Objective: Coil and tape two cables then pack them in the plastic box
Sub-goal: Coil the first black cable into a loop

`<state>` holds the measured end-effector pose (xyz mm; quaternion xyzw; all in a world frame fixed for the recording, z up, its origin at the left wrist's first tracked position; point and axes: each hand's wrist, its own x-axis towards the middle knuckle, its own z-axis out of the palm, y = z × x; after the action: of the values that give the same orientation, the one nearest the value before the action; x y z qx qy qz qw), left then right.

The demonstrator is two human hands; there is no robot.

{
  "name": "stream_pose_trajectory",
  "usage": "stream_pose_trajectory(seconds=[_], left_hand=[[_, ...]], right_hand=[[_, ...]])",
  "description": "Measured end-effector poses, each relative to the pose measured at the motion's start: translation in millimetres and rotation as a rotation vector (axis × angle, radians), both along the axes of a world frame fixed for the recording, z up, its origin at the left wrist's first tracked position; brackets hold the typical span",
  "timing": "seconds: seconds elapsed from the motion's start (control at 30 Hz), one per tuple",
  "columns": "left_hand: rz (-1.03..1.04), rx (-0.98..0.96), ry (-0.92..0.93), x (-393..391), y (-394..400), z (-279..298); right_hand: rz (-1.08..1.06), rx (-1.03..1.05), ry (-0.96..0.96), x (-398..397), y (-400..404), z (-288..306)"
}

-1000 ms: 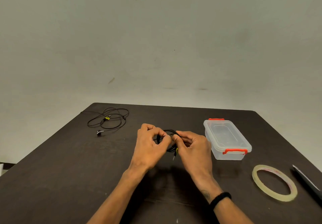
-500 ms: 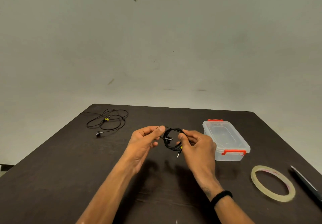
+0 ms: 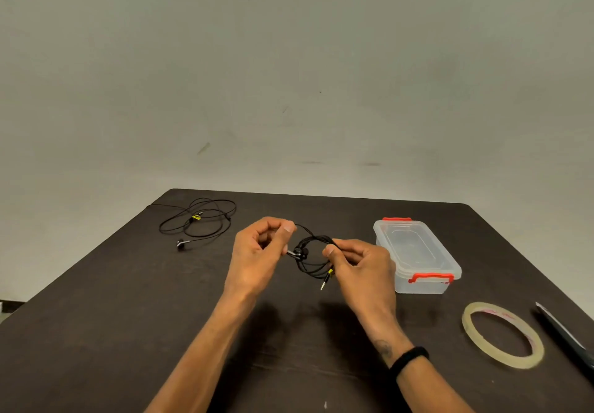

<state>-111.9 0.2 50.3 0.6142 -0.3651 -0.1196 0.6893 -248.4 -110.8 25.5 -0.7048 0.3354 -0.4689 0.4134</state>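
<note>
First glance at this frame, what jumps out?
Two hands mid-table: the right hand pinches a small black cable coil with its jack dangling, and the left hand holds the loose end. Right of them stands a clear box with red latches, lid on. A tape roll lies at the near right, and a second cable sprawls uncoiled at the far left.

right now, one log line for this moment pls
step: coiling first cable | left hand: pinching loose end | right hand: holding coil | second cable: loose on table | plastic box: lid on | tape roll: unused

Clear glossy plastic box [image 3: 418, 252]; table [image 3: 128, 332] perhaps matt dark wood
</note>
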Motion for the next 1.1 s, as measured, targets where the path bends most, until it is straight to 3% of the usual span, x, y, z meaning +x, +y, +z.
stream_pose_trajectory(seconds=[0.23, 0.43, 0.5, 0.6, 0.7, 0.8, 0.87, 0.97, 1.1], left_hand=[[-0.12, -0.078, 0.058, -20.1, -6.3, -1.9], [-0.291, -0.19, 0.569, -19.3, -5.5, 3.0], [-0.252, -0.124, 0.589, -13.9, -4.4, 0.0], [-0.071, 0.014, 0.372, -3.6, -4.5, -8.1], [0.14, 0.111, -0.01, 6.8, -8.2, -16.7], [0.221, 0.186, -0.314, 10.9, -10.3, -26.8], [0.241, 0.181, -0.406, 9.6, -9.8, -31.6], [0.121, 0.167, -0.241, 5.4, -12.7, -32.7], [-0.132, 0.07, 0.253, -3.5, -13.8, -23.8]], right_hand=[[-0.012, -0.187, 0.048, 0.7, 7.0, -1.3], [-0.029, -0.226, 0.077, 4.1, 11.9, -7.5], [-0.05, -0.12, 0.044, 3.5, 6.0, -7.6], [-0.024, 0.067, -0.046, 2.4, -2.9, -5.9], [0.103, 0.263, -0.199, 1.9, -3.4, 0.3], [0.219, 0.442, -0.369, 0.8, -3.5, 6.7], [0.259, 0.525, -0.439, 0.4, -3.7, 7.8], [0.278, 0.521, -0.436, 0.9, -1.7, 6.9], [0.209, 0.363, -0.325, 2.2, 0.0, 4.7]])
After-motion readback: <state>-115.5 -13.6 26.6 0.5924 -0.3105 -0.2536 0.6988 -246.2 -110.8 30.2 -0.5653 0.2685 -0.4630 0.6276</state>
